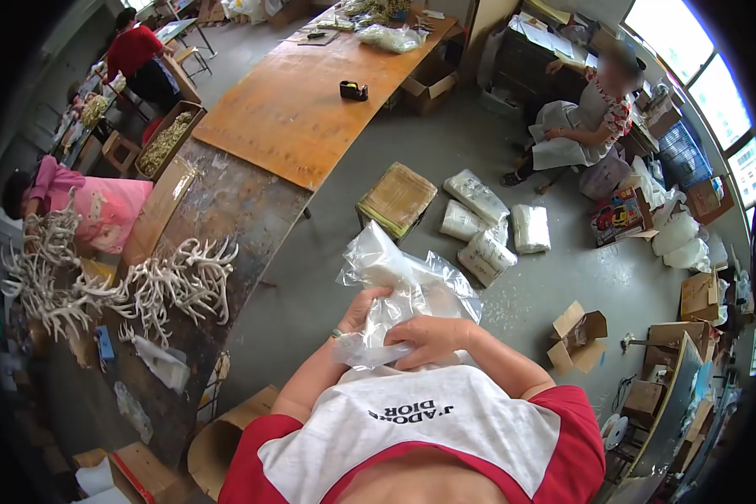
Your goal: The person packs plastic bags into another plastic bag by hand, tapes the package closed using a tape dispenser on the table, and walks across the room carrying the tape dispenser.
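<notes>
A transparent plastic bag [378,260] with pale contents is in front of my chest; what is inside cannot be made out. My left hand [365,309] has its fingers closed round the bag's left side. Lower down, my right hand [428,338] lies over the bag's near end, its fingers bent onto the crinkled plastic. Loose film [454,290] sticks out to the right, past my right hand. On the floor beyond the bag lie several wrapped white packs [485,256], next to a stool with a cardboard top [397,197].
White antler-like branches [181,281] cover part of the dark table [252,218] at left. A tape dispenser [354,91] stands on the wooden tabletop [286,109]. An opened carton [578,338] is on the floor at right. A seated person [580,118] and two others are nearby.
</notes>
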`<state>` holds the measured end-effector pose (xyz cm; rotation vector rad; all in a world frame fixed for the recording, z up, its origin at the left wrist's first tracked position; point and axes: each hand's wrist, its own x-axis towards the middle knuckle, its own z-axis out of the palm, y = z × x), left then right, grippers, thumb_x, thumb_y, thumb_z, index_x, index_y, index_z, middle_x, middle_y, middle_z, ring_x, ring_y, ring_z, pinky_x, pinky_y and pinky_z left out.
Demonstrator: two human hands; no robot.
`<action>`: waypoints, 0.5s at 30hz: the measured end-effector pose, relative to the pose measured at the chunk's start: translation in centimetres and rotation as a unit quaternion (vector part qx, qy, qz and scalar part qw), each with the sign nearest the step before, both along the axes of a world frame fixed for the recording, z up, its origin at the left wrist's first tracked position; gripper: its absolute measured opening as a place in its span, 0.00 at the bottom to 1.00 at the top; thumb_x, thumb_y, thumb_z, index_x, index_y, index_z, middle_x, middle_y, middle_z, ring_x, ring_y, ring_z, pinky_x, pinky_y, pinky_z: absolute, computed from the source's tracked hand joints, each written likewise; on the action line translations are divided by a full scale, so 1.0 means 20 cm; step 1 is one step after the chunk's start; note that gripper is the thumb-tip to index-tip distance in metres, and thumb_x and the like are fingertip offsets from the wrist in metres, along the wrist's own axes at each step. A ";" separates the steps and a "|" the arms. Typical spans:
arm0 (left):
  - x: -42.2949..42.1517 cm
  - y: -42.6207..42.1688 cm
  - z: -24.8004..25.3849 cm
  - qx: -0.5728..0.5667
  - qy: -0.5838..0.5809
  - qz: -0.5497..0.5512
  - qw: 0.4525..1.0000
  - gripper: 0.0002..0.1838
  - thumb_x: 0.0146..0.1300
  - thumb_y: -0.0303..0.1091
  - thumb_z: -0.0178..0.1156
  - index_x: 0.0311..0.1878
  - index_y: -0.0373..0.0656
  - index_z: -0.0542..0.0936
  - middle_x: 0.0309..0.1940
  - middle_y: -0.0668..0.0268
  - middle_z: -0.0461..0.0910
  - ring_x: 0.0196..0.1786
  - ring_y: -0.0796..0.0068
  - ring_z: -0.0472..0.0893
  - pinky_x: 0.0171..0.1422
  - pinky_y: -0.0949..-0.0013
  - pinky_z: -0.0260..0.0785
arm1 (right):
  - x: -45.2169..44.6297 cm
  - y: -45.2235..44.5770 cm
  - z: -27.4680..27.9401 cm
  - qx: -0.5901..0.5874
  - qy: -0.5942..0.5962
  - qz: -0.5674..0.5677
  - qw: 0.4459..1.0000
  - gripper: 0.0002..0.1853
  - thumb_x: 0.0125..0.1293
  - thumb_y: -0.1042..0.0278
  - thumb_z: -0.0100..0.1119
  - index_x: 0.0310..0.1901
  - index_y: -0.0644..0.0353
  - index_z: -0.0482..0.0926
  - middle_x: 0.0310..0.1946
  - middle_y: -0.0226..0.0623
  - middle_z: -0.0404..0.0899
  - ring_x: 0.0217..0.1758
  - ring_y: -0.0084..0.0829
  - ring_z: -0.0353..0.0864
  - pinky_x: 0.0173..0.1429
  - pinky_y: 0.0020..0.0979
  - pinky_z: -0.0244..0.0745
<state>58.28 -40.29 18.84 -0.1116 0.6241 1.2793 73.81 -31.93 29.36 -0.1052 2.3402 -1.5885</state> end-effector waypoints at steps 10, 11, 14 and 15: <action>-0.48 0.44 0.11 0.045 0.029 -0.003 0.999 0.22 0.61 0.32 0.52 0.59 0.35 0.70 0.48 0.54 0.79 0.49 0.62 0.81 0.56 0.59 0.75 | -0.29 0.39 0.09 -0.085 -0.013 -0.113 0.990 0.13 0.59 0.70 0.64 0.44 0.63 0.77 0.37 0.37 0.80 0.39 0.29 0.80 0.45 0.29 0.74; -0.51 0.47 0.08 0.041 0.024 0.004 0.999 0.22 0.61 0.32 0.52 0.58 0.35 0.70 0.48 0.54 0.79 0.48 0.62 0.82 0.55 0.59 0.76 | -0.30 0.42 0.06 -0.079 0.002 -0.124 0.989 0.12 0.59 0.70 0.64 0.44 0.62 0.78 0.37 0.36 0.80 0.39 0.28 0.80 0.44 0.28 0.74; -0.62 0.59 0.03 0.025 0.023 0.022 0.999 0.21 0.63 0.33 0.51 0.57 0.34 0.71 0.47 0.53 0.79 0.47 0.63 0.82 0.54 0.59 0.76 | -0.35 0.54 -0.01 -0.078 0.031 -0.164 0.983 0.09 0.61 0.70 0.63 0.42 0.61 0.79 0.36 0.35 0.81 0.37 0.26 0.79 0.44 0.27 0.75; -0.64 0.62 0.03 0.018 0.025 0.029 0.999 0.20 0.63 0.34 0.50 0.57 0.34 0.71 0.47 0.53 0.80 0.46 0.63 0.82 0.53 0.59 0.76 | -0.37 0.58 -0.01 -0.088 0.025 -0.183 0.979 0.09 0.60 0.71 0.62 0.42 0.62 0.79 0.36 0.35 0.81 0.37 0.26 0.79 0.44 0.27 0.74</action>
